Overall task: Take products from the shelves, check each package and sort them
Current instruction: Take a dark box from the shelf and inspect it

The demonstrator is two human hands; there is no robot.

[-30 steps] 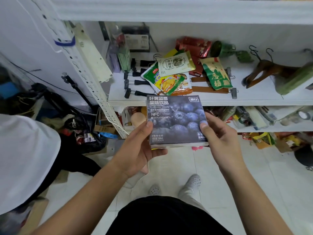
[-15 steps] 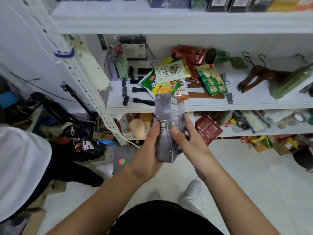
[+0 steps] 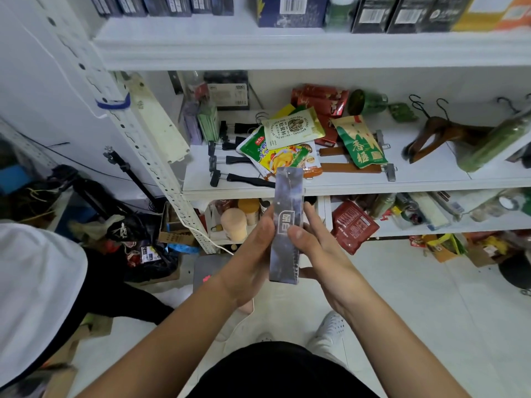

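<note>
I hold a dark blue blueberry drink box (image 3: pixel 287 225) upright in front of the white shelf (image 3: pixel 316 183), its narrow side with a white logo facing me. My left hand (image 3: pixel 250 254) grips its left face, fingers along the edge. My right hand (image 3: pixel 319 248) grips the right face, thumb pressed on the narrow side near the logo. Behind the box, snack packets lie in a heap on the middle shelf: a yellow-green chicken packet (image 3: pixel 283 158), a cream soup packet (image 3: pixel 293 127) and a green-and-tan packet (image 3: pixel 360 142).
Dark boxes (image 3: pixel 290 10) line the top shelf. Black clip hangers (image 3: pixel 238 178) and a wooden hanger (image 3: pixel 442 133) lie on the middle shelf. A red packet (image 3: pixel 355 225) sticks out of the lower shelf. A person in a white top (image 3: pixel 31 288) crouches at left beside floor clutter.
The box has been turned from its wide front face to edge-on, and lifted slightly. Both hands shifted their grip around it; the view tilted upward.
</note>
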